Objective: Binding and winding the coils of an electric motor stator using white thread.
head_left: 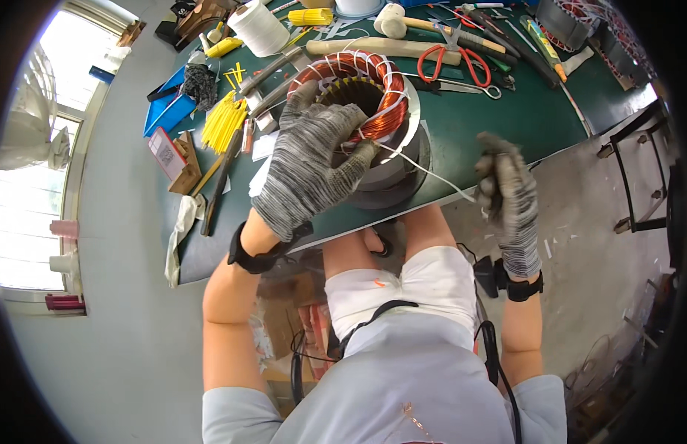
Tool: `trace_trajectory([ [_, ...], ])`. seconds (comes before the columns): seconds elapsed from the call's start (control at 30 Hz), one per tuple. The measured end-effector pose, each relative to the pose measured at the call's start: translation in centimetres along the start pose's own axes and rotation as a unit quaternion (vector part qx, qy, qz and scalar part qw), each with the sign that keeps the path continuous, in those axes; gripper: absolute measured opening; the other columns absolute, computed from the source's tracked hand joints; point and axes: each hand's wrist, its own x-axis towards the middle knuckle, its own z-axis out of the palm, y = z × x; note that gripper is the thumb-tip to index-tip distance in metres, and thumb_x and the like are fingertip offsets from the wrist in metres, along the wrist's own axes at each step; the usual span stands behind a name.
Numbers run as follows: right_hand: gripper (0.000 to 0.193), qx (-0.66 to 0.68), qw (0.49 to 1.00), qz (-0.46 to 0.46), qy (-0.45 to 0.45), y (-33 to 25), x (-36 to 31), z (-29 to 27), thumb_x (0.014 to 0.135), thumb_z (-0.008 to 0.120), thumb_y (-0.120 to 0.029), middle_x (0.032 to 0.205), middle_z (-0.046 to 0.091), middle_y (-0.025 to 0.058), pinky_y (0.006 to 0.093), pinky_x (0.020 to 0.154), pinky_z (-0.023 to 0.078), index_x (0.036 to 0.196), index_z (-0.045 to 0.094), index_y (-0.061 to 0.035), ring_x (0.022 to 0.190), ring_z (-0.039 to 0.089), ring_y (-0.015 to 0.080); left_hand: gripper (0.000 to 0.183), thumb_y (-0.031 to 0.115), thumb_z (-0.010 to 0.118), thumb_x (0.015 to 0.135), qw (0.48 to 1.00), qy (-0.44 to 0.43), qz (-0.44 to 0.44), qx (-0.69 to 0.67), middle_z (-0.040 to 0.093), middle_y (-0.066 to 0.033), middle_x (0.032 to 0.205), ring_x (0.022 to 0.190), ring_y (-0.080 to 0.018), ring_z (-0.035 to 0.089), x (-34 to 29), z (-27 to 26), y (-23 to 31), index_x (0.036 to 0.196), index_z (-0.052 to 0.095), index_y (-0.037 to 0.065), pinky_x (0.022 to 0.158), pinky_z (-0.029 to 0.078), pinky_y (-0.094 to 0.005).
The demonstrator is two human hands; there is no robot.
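Note:
A motor stator (391, 122) with a ring of copper windings laced in white cord stands near the table's front edge. My left hand (310, 152), in a grey striped knit glove, grips the stator's near left side. Its fingers reach over the winding and the opening, and its thumb presses near the spot where the cord leaves the ring. A length of white cord (432, 174) runs taut from there to the right. Out past the table edge, my gloved right hand (506, 196) is closed on the cord's far end, slightly blurred.
Left of the stator lie yellow strips (225, 122), a blue tray (170, 107) and a dark rod (221, 181). Behind it are a white cord spool (258, 28), a mallet (391, 21), a wooden stick (380, 48) and red-handled scissors (454, 65). A metal frame (639, 177) stands at right.

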Motion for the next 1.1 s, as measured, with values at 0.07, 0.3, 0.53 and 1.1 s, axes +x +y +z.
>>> trace_trajectory([
  [0.07, 0.031, 0.374, 0.913, 0.05, 0.153, 1.5, 0.2, -0.9, 0.095, 0.048, -0.017, 0.087, 0.056, 0.0014, 0.0166, 0.063, 0.044, 0.124, 0.049, -0.0055, 0.071, 0.05, 0.0045, 0.027, 0.016, 0.067, 0.071, 0.999, -0.016, -0.017, -0.023, 0.062, -0.0167, 0.09, 0.107, -0.04, 0.048, 0.1, -0.3, -0.1, 0.093, 0.063, 0.002, 0.094, 0.036, -0.0451],
  [0.3, 0.038, -0.247, 0.963, -0.011, 0.106, 1.7, -0.4, 0.7, 0.096, 0.045, -0.019, 0.09, 0.053, 0.0018, 0.0236, 0.062, 0.047, 0.132, 0.043, -0.0094, 0.065, 0.048, 0.0091, 0.031, 0.019, 0.067, 0.067, 0.999, 0.008, 0.008, 0.035, 0.058, -0.0171, 0.095, 0.096, -0.037, 0.053, 0.3, -0.1, -0.3, 0.095, 0.062, 0.005, 0.085, 0.043, -0.0445],
  [0.53, 0.042, -0.328, 0.916, -0.228, 0.027, -1.2, 1.8, 5.8, 0.079, 0.058, 0.001, 0.098, 0.057, 0.0121, 0.0339, 0.082, 0.044, 0.12, 0.057, -0.0102, 0.092, 0.053, 0.0266, 0.041, 0.021, 0.066, 0.07, 1.0, -0.003, 0.01, 0.027, 0.056, -0.0175, 0.106, 0.103, -0.0363, 0.052, 0.7, 0.0, -0.5, 0.108, 0.06, 0.007, 0.088, 0.044, -0.0422],
  [1.1, 0.021, -0.089, 0.956, 0.018, -0.28, -7.1, 12.1, 7.9, 0.086, 0.057, -0.008, 0.098, 0.061, 0.0062, 0.021, 0.069, 0.049, 0.105, 0.06, 0.0002, 0.079, 0.058, 0.0117, 0.093, 0.046, 0.069, 0.066, 0.974, 0.09, -0.088, 0.187, 0.033, -0.0091, 0.143, 0.138, -0.0322, 0.013, -0.4, 0.5, 0.8, 0.141, 0.026, 0.012, 0.109, -0.005, -0.0511],
])
